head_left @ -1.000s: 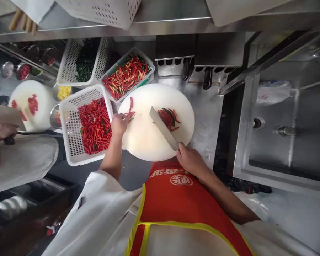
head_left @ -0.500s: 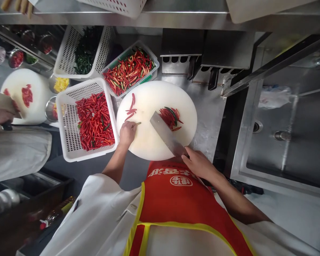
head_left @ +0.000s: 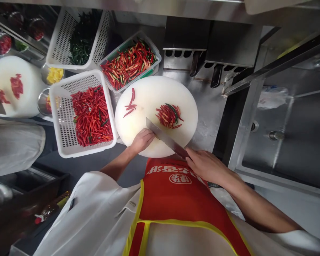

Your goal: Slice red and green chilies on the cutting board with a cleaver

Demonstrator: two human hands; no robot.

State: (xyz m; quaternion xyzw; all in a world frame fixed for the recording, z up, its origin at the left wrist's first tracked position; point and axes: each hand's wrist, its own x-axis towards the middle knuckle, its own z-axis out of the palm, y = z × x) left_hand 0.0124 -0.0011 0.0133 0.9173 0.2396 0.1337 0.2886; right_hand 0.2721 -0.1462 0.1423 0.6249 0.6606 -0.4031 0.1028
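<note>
My right hand (head_left: 201, 161) is closed round the handle of a cleaver (head_left: 166, 138). Its blade slants up and left over a round white cutting board (head_left: 138, 117). Against the blade's left side rests my left hand (head_left: 143, 139), fingers pressed together; whatever they pinch is hidden. Beyond the blade lies a pile of sliced red chilies (head_left: 168, 115) with a dark green strip among them. A few whole red chilies (head_left: 130, 106) lie at the board's upper left.
Left of the board stands a white basket (head_left: 59, 117) of red chilies. Behind it are a tub (head_left: 158, 58) of cut chilies and a basket (head_left: 53, 42) of dark greens. Knife holders (head_left: 185, 64) stand behind, a sink (head_left: 261, 149) right. A co-worker's sleeve (head_left: 13, 145) shows at left.
My left hand has moved right across the board from its left edge to the cleaver. The small greenish piece in its fingertips no longer shows. The cleaver has shifted slightly left and down.
</note>
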